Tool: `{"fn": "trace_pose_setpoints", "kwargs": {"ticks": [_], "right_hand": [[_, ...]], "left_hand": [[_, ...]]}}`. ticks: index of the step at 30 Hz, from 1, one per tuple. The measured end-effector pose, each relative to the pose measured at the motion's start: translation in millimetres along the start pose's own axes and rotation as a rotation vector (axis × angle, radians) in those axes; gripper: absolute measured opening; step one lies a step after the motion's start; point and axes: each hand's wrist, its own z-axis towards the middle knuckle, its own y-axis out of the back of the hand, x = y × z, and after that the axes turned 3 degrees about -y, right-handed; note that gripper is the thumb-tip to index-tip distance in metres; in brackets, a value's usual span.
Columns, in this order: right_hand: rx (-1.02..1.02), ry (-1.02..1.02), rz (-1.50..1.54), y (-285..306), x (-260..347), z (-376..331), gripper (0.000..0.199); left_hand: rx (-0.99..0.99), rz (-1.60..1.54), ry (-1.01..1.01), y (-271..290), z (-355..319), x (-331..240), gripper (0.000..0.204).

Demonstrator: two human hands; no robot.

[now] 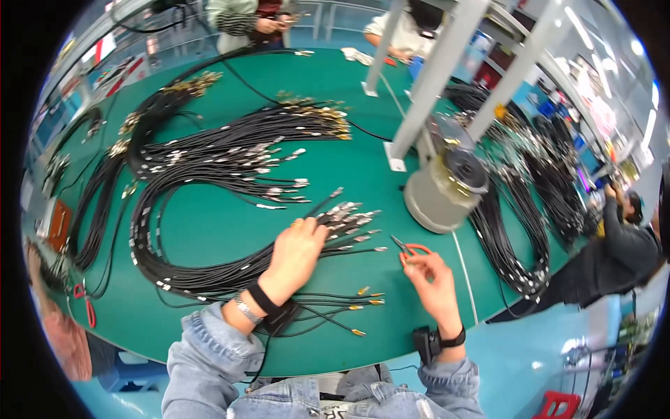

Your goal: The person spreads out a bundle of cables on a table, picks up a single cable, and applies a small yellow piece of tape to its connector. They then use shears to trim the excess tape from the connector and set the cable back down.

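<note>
My left hand [296,255] is closed over a bundle of thin black cables [181,274] near their silvery connector ends [356,220]. The bundle curves round in a U on the green table, with white sleeves along it. My right hand [431,278] has curled fingers at the orange handles of small pliers [414,249]; the dark jaws point up and left, toward the connectors. Part of the handles is hidden by the fingers. Below my left hand, several loose cables with gold-coloured ends [357,307] stick out to the right.
More black cable bundles [279,126] lie behind and left. A grey machine [443,192] and metal posts [433,84] stand right of centre, with further cables [513,251] beyond. Red-handled scissors [86,307] lie at the left edge. Other people work across the table and at the sides.
</note>
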Motion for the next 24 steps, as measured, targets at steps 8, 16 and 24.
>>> {"fn": "trace_pose_setpoints", "kwargs": {"ticks": [8, 16, 24], "right_hand": [[-0.361, -0.023, 0.324, 79, -23, 58, 0.017], [-0.237, -0.250, 0.694, 68, -14, 94, 0.022], [-0.205, -0.092, 0.895, 62, -16, 107, 0.020]], "left_hand": [[0.030, 0.032, -0.011, -7, -3, -5, 0.011], [-0.068, 0.013, 0.016, -1, 0, -7, 0.012], [-0.136, -0.245, 0.078, 7, 9, -6, 0.012]]}}
